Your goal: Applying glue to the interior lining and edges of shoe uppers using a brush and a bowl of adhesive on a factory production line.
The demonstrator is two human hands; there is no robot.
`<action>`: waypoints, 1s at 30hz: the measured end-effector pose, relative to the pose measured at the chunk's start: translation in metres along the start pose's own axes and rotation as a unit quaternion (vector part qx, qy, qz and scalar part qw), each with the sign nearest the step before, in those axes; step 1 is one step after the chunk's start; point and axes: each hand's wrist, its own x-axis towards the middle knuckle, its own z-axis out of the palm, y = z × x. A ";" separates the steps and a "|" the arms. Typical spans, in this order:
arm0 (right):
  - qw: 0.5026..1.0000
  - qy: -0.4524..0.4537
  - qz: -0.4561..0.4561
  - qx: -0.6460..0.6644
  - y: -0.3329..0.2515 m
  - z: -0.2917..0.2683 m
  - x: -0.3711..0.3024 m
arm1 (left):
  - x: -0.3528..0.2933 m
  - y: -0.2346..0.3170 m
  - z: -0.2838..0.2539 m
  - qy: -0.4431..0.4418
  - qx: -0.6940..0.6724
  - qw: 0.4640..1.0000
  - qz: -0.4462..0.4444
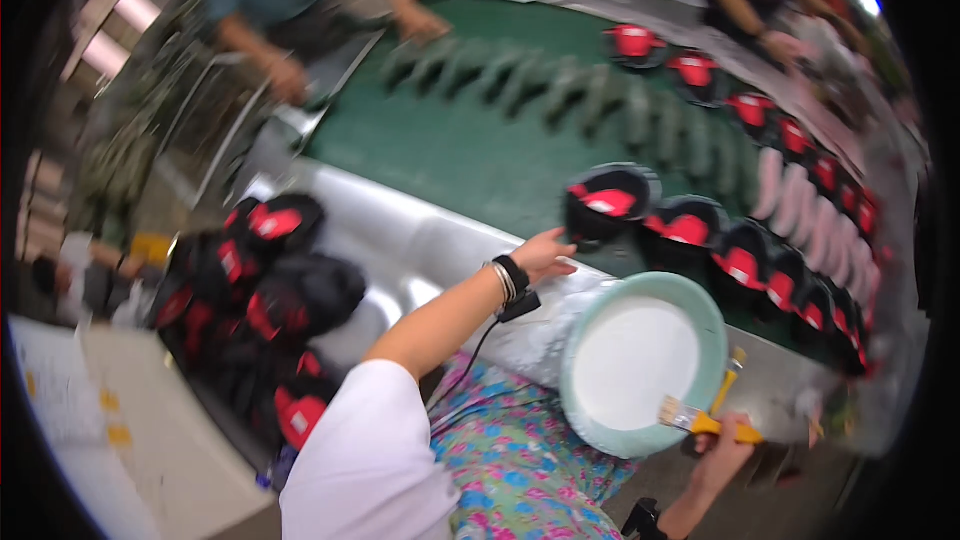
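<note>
My left hand (543, 255) reaches over the near edge of the green surface. Its fingers close at the side of a black-and-red piece (606, 202) that looks like a shoe upper; motion blurs the exact grip. My right hand (722, 450) is closed round the yellow handle of a flat paintbrush (690, 417). The bristles are over the near right rim of a pale green bowl (713, 340), which holds a white liquid (635, 362). A second yellow-handled brush (735, 370) stands at the bowl's right side.
Similar black-and-red pieces (742, 265) line the green work surface (400, 145), with rows of dark green (570, 90) and pink (800, 200) curved pieces. More black-and-red pieces fill a bin (265, 290) at left. Another person's hands (290, 80) are across the surface; a further person is at far right.
</note>
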 end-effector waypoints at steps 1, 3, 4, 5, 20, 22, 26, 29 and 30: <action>0.999 0.025 -0.008 -0.038 -0.002 -0.001 -0.003 | -0.026 0.013 -0.013 -0.024 0.087 0.996 0.027; 0.980 -0.024 -0.163 -0.113 0.001 -0.006 0.009 | -0.095 0.045 -0.069 0.063 0.336 0.926 0.158; 0.988 -0.038 -0.135 -0.070 -0.006 0.005 0.008 | -0.125 0.049 -0.121 0.159 0.419 0.877 0.174; 0.993 -0.041 -0.107 -0.034 -0.015 0.016 0.006 | -0.167 0.063 -0.147 0.300 0.517 0.792 0.128; 0.981 -0.172 -0.077 -0.040 -0.026 0.048 -0.013 | -0.409 0.006 -0.295 0.550 0.451 0.701 0.054; 0.978 -0.192 -0.079 -0.032 -0.031 0.048 -0.016 | -0.407 0.017 -0.296 0.559 0.416 0.706 0.124; 0.969 -0.235 -0.067 -0.044 -0.038 0.054 -0.030 | -0.362 0.066 -0.200 0.438 0.138 0.862 0.213; 0.951 -0.288 -0.096 -0.059 -0.046 0.085 -0.046 | -0.322 0.070 -0.124 0.141 -0.161 0.958 0.189; 0.938 -0.300 -0.150 -0.088 -0.044 0.098 -0.049 | -0.305 0.062 -0.087 0.097 -0.217 0.951 0.199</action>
